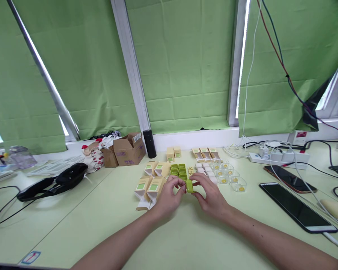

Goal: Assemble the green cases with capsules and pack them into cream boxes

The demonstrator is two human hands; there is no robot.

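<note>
A small green box (189, 186) is held just above the table between the thumb and fingers of my right hand (212, 195). My left hand (169, 193) is closed in a pinch at the box's left side; what its fingertips hold, if anything, is too small to make out. Right behind my hands stand several open green trays or boxes (182, 167) in rows. Beside them lie tiny yellow pieces (190, 170), pale pink blocks (205, 167) and clear cups (238, 184) with yellow bits inside. Open beige cartons (154, 185) with green labels stand left of my left hand.
Farther back are more beige cartons (205, 153), a black cylinder (149, 143) and a cardboard box (129, 150). To the right lie a phone (297, 206), another phone (290, 178) and a power strip (278, 159) with loose cables. Black goggles (56, 182) rest at left.
</note>
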